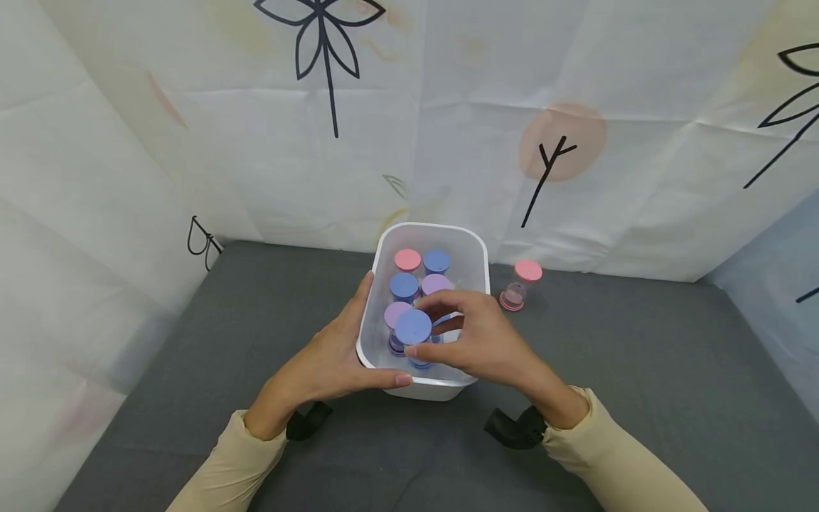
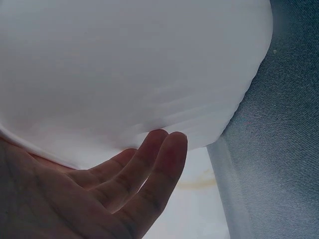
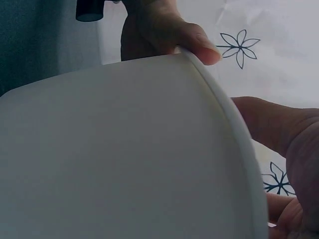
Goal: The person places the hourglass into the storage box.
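Note:
A white plastic bin [image 1: 425,390] stands on the table with several small hourglasses inside, capped in pink, blue and purple. My left hand [image 1: 323,363] holds the bin at its near left corner. Its thumb lies on the front rim, while its fingers [image 2: 167,164] rest along the outer wall in the left wrist view. Above the near end of the bin, my right hand [image 1: 483,338] pinches a blue-capped hourglass [image 1: 412,326] between thumb and fingers. Close beside it is a purple-capped hourglass [image 1: 397,313]. In the right wrist view the bin wall [image 3: 124,149] hides the hourglasses.
One pink-capped hourglass [image 1: 528,270] stands on the dark grey table [image 1: 608,355], to the right of the bin. A white patterned cloth [image 1: 473,156] hangs behind the table and along the left side.

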Action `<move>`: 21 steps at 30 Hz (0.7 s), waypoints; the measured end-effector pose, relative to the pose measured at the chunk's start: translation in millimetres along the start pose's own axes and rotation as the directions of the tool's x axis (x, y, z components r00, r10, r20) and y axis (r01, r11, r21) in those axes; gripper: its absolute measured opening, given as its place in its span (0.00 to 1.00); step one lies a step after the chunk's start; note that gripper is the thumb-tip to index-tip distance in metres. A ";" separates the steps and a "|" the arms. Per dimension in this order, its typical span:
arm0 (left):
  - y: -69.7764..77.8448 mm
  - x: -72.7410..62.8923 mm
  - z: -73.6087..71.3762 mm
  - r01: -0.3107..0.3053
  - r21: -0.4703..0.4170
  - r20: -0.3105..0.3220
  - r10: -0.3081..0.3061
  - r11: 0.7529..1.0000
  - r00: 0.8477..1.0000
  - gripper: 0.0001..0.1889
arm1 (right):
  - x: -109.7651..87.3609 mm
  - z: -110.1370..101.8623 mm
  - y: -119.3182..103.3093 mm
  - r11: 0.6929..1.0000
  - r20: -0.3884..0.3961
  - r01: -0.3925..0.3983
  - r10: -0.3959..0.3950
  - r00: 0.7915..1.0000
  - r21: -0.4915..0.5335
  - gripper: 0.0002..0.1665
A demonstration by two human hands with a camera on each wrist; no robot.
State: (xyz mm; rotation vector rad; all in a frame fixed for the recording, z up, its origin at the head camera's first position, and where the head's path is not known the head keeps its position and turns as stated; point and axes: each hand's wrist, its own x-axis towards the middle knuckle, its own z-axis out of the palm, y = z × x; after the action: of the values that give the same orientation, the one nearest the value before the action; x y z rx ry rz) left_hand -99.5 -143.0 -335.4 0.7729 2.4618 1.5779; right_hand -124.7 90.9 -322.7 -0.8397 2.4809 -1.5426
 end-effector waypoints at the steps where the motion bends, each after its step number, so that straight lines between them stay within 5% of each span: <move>1: -1.0 -0.1 0.2 0.001 0.004 -0.002 -0.001 1.000 1.000 0.68 | 0.9 0.9 -0.3 1.000 0.009 -0.005 0.005 1.000 -0.020 0.26; 12: -34.4 3.3 3.5 0.002 0.083 -0.010 -0.002 0.997 1.000 0.69 | 10.0 8.2 -1.1 0.991 0.139 0.013 0.005 0.990 -0.130 0.19; 21: -36.2 1.3 3.6 0.039 0.106 -0.017 -0.038 0.994 0.999 0.71 | 15.6 13.3 -0.2 0.981 0.222 0.018 0.025 0.975 -0.192 0.17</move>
State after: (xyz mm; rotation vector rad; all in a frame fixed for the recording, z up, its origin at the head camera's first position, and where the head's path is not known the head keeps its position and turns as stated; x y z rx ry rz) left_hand -112.1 -151.3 -368.6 0.7263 2.5734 1.4544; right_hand -132.9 72.4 -325.9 -0.9760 2.4889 -1.1456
